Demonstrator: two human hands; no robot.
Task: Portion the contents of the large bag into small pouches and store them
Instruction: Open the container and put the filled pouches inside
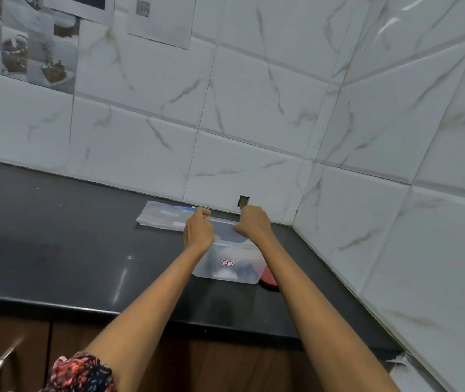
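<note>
A clear small pouch (225, 225) is stretched between my two hands above a translucent plastic container (227, 265). My left hand (198, 229) pinches the pouch's top edge at its left end, and my right hand (252, 222) pinches the same edge at its right end. The container stands on the black countertop (56, 236) and has a small red-and-white label on its near wall; pale contents show dimly through it. A flat pack of pouches (165, 216) with blue print lies on the counter just left of my left hand, by the wall.
A red lid (269, 280) lies partly under my right forearm, beside the container. White marbled wall tiles close off the back and right, meeting in a corner (296, 213). Wooden cabinet doors with a metal handle (5, 357) sit below the counter edge.
</note>
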